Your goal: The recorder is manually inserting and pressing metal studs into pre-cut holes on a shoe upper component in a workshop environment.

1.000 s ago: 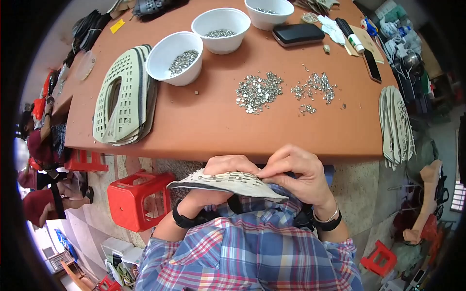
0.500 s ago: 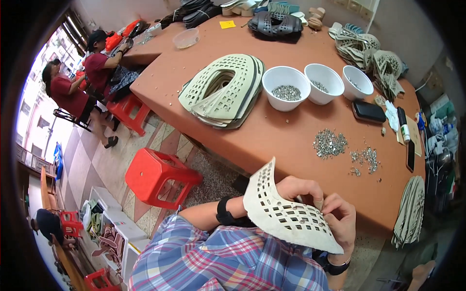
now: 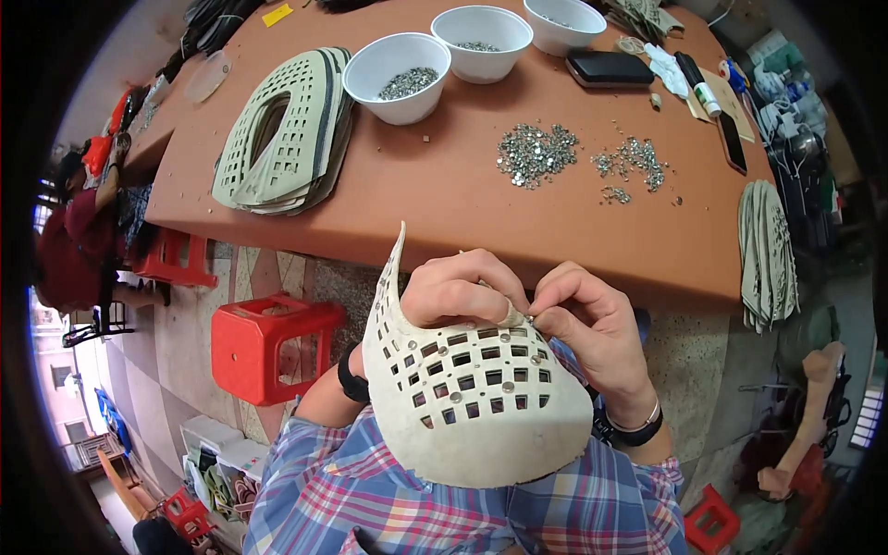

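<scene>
A cream shoe upper (image 3: 490, 449), cut with rows of square holes and dotted with a few silver studs, is held up in front of my chest. My left hand (image 3: 460, 289) is closed round its far edge, thumb and fingers gripping the perforated part. My right hand (image 3: 594, 331) pinches at the same edge, its thumb and forefinger tips close to the left fingertips. Whatever lies between those right fingertips is too small to make out. On the table beyond lie a heap of silver studs (image 3: 536, 155) and a looser scatter of smaller studs (image 3: 638, 166).
Three white bowls (image 3: 396, 69) of studs stand along the brown table (image 3: 425, 199), beside a stack of cream uppers (image 3: 319, 157). A black case (image 3: 609, 69), a phone (image 3: 732, 143) and more uppers (image 3: 766, 259) lie rightward. A red stool (image 3: 264, 347) stands left on the floor.
The view has swung to the right. The upper has turned so that its perforated face shows more fully, and both hands still meet at its far edge.
</scene>
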### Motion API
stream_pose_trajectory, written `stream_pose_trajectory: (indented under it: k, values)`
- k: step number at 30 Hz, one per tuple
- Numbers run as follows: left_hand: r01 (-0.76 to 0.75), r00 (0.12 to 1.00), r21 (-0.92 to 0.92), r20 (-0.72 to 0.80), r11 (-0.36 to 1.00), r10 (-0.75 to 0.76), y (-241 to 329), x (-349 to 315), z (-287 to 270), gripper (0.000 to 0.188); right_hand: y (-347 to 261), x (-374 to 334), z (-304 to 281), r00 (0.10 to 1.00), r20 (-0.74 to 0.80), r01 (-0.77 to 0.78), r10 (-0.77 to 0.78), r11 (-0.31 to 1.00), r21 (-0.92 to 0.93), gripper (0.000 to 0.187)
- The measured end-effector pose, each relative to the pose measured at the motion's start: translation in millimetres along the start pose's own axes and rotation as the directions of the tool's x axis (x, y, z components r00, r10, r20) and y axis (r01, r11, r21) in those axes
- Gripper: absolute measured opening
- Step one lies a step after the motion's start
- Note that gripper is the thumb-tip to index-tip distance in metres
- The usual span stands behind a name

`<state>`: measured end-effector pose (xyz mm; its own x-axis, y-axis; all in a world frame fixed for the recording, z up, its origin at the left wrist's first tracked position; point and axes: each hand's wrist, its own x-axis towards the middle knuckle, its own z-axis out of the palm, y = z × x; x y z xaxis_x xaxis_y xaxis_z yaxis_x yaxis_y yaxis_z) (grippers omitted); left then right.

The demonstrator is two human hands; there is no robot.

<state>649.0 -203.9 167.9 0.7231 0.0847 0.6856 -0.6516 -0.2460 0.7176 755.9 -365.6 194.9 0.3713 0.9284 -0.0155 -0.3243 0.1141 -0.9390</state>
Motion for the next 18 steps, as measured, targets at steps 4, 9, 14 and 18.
stream_pose_trajectory:
  k: [4, 9, 14, 18]
  values:
    - [0.013, 0.999, 0.004, -0.032, 1.0, -0.013, 2, -3, 2, 0.015, 0, -3, 1, 0.999, -0.017, 0.048, -0.05, 0.991, -0.128, 0.008]
    - [0.048, 0.991, -0.05, -0.122, 0.998, -0.053, 2, -9, 9, 0.021, -4, -4, 6, 0.994, -0.028, 0.098, -0.11, 0.956, -0.278, 0.011]
    - [0.178, 0.984, 0.174, -0.035, 0.969, -0.175, 5, -6, -2, 0.035, -8, -2, 6, 0.944, 0.007, 0.279, -0.33, 0.789, -0.547, 0.016]
    - [0.351, 0.902, -0.009, -0.266, 0.936, -0.341, -7, -22, 5, 0.023, -5, 4, 4, 0.914, 0.118, 0.36, -0.387, 0.644, -0.675, 0.024]
